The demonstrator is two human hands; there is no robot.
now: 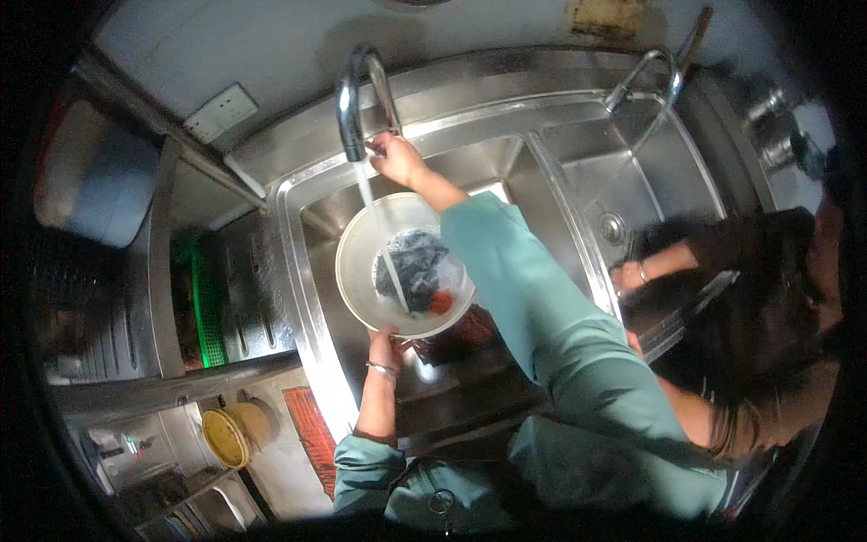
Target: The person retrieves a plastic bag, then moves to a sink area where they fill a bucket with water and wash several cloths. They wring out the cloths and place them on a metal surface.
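A white round basin [355, 271] stands in the left bowl of a stainless steel sink. Water runs from a chrome gooseneck faucet [349, 108] into the basin, onto dark cloth-like material [413, 271] and a small red-orange piece [441, 301] in foamy water. My left hand [386, 339] grips the basin's near rim, its fingers partly hidden under it. My right hand [398, 159] is raised at the faucet's base, fingers bent around what looks like its handle. A dark red bag or cloth [460, 337] lies under the basin's near side.
On the right, a co-worker's hand [630, 274] reaches into the second sink bowl, below another faucet [643, 81]; their arm lies close to my right sleeve. A green perforated basket [206, 305] stands left of the sink. Below it is a yellow-rimmed bucket [227, 439]. A wall socket [222, 112] is at upper left.
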